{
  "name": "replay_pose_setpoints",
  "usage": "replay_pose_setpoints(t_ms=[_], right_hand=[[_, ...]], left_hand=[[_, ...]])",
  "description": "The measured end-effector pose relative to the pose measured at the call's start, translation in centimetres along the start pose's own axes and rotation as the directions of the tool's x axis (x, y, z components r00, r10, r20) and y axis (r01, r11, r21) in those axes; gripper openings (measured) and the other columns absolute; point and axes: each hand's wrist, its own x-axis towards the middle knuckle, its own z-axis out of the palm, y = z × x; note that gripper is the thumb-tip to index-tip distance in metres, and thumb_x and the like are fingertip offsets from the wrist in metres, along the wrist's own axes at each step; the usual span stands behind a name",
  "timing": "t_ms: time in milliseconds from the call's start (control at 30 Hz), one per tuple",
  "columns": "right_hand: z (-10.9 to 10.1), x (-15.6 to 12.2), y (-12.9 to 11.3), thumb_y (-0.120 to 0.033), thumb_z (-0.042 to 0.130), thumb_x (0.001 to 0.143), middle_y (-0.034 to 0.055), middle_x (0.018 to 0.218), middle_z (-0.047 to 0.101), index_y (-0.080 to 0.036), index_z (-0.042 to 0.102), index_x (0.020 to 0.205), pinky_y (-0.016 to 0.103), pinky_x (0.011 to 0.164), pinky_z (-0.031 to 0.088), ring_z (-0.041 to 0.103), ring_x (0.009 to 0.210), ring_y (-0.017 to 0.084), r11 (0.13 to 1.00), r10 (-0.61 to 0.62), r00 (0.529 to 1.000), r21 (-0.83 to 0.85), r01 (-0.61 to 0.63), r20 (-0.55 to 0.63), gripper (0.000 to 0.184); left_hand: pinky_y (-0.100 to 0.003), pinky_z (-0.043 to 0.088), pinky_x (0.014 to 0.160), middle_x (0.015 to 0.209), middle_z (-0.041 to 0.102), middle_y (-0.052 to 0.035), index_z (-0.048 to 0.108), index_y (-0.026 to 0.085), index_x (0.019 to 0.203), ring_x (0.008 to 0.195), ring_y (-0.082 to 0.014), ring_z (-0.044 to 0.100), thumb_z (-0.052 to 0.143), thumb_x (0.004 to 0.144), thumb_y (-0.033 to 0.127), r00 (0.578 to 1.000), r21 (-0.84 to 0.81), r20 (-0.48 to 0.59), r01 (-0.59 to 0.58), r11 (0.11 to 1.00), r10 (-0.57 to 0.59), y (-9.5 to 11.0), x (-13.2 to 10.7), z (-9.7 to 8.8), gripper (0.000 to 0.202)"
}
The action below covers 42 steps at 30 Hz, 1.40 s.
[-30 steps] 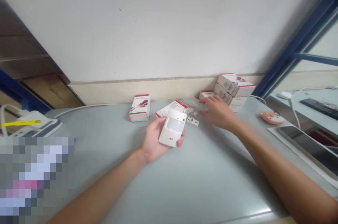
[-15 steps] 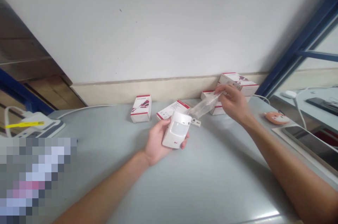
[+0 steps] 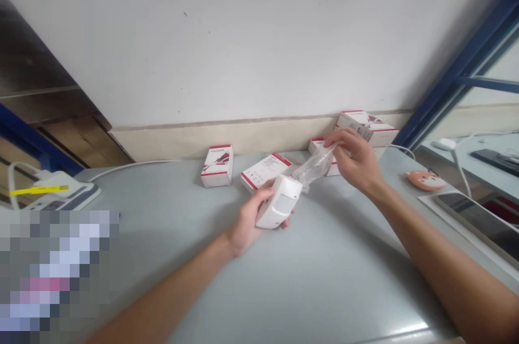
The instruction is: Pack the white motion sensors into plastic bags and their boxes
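Note:
A white motion sensor (image 3: pixel 280 204) with a curved lens window rests tilted in my left hand (image 3: pixel 245 225), whose fingers wrap round its sides. My right hand (image 3: pixel 357 163) pinches a clear plastic bag (image 3: pixel 316 164) by its upper end. The bag's lower end hangs beside the top of the sensor; whether the two touch I cannot tell. Just behind the sensor lies a flat white and red box (image 3: pixel 265 168) on the grey table (image 3: pixel 259 290).
A small white and red box (image 3: pixel 217 166) stands left of centre. Similar stacked boxes (image 3: pixel 377 130) are at the back right. An orange animal-face case (image 3: pixel 425 180) and a dark phone-like slab (image 3: pixel 478 219) lie right. A power strip (image 3: pixel 60 192) sits left.
The motion sensor has turned and shifted slightly right in my left hand. My right hand has moved a little left, and the plastic bag now looks more bunched.

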Motion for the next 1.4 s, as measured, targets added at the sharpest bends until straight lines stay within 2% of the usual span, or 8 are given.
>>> replay_pose_setpoints(t_ms=[100, 300, 567, 800, 1000, 1167, 1267, 1400], right_hand=[[0.0, -0.1, -0.2, -0.01, 0.051, 0.087, 0.007, 0.108, 0.071, -0.028, 0.072, 0.096, 0.041, 0.085, 0.059, 0.068, 0.102, 0.026, 0.999, -0.033, 0.999, -0.039, 0.032, -0.015, 0.028], [0.2, -0.4, -0.2, -0.014, 0.05, 0.095, 0.0061, 0.115, 0.074, -0.029, 0.066, 0.128, 0.043, 0.089, 0.061, 0.071, 0.103, 0.025, 1.0, 0.007, 1.0, 0.017, -0.007, -0.017, 0.04], [1.0, -0.8, 0.0, -0.021, 0.054, 0.099, 0.0077, 0.121, 0.073, -0.029, 0.06, 0.138, 0.048, 0.096, 0.059, 0.071, 0.101, 0.026, 0.995, -0.01, 1.0, -0.098, 0.012, 0.025, 0.04], [2.4, -1.9, -0.6, -0.017, 0.059, 0.093, 0.012, 0.122, 0.06, -0.026, 0.059, 0.127, 0.047, 0.088, 0.058, 0.065, 0.103, 0.027, 0.976, -0.163, 0.975, -0.168, 0.137, -0.151, 0.035], [2.9, -3.4, -4.0, -0.016, 0.062, 0.094, 0.0039, 0.09, 0.06, -0.026, 0.057, 0.107, 0.038, 0.069, 0.05, 0.056, 0.076, 0.021, 0.934, -0.342, 0.93, -0.061, 0.353, 0.137, 0.017], [3.4, -3.9, -4.9, -0.018, 0.06, 0.098, 0.0092, 0.117, 0.067, -0.027, 0.054, 0.136, 0.041, 0.082, 0.058, 0.067, 0.097, 0.025, 0.981, -0.189, 0.923, 0.02, 0.194, 0.335, 0.04], [3.9, -4.0, -4.8, -0.018, 0.057, 0.099, 0.0114, 0.13, 0.065, -0.03, 0.052, 0.144, 0.045, 0.092, 0.059, 0.068, 0.112, 0.028, 0.99, -0.139, 0.942, 0.008, 0.143, 0.306, 0.047], [4.4, -4.2, -4.4, -0.02, 0.058, 0.101, 0.0077, 0.105, 0.067, -0.03, 0.058, 0.135, 0.044, 0.082, 0.059, 0.069, 0.095, 0.026, 0.986, -0.105, 0.979, -0.107, 0.125, 0.175, 0.035]], left_hand=[[-0.032, 0.047, 0.072, 0.094, 0.073, -0.0085, 0.05, 0.024, 0.156, 0.074, -0.0202, 0.066, 0.05, 0.102, 0.053, 1.0, 0.014, 0.02, 0.003, 1.0, -0.003, -0.2, 0.0, 0.0, 0.06], [-0.032, 0.046, 0.072, 0.091, 0.071, -0.0067, 0.05, 0.024, 0.156, 0.073, -0.0188, 0.063, 0.049, 0.103, 0.051, 0.999, 0.066, 0.04, 0.002, 0.998, -0.004, 0.1, -0.2, 0.2, 0.06], [-0.034, 0.047, 0.07, 0.087, 0.073, -0.0112, 0.064, 0.014, 0.125, 0.07, -0.0217, 0.065, 0.047, 0.1, 0.048, 0.998, 0.033, 0.036, 0.041, 0.999, -0.042, 0.6, 0.0, 0.3, 0.045], [-0.035, 0.05, 0.065, 0.085, 0.075, -0.0145, 0.066, 0.012, 0.107, 0.066, -0.0234, 0.067, 0.046, 0.099, 0.045, 0.999, -0.087, -0.042, 0.028, 0.996, -0.032, 0.8, 0.4, 0.7, 0.04], [-0.035, 0.051, 0.065, 0.086, 0.075, -0.0134, 0.066, 0.012, 0.116, 0.065, -0.0246, 0.069, 0.051, 0.097, 0.045, 0.998, -0.164, -0.064, 0.001, 0.987, -0.011, 0.7, 0.4, 0.8, 0.041], [-0.037, 0.05, 0.068, 0.086, 0.075, -0.0148, 0.069, 0.01, 0.112, 0.066, -0.025, 0.068, 0.049, 0.097, 0.046, 0.994, -0.235, -0.105, 0.01, 0.972, -0.036, 1.0, 0.3, 0.8, 0.044], [-0.037, 0.049, 0.069, 0.087, 0.076, -0.0156, 0.069, 0.01, 0.112, 0.066, -0.0249, 0.068, 0.049, 0.097, 0.048, 0.995, -0.239, -0.096, 0.015, 0.971, -0.039, 1.0, 0.3, 0.9, 0.045], [-0.038, 0.048, 0.071, 0.089, 0.076, -0.0155, 0.068, 0.011, 0.115, 0.067, -0.0251, 0.068, 0.049, 0.097, 0.049, 0.996, -0.226, -0.075, 0.025, 0.974, -0.043, 0.9, 0.3, 0.9, 0.046]])
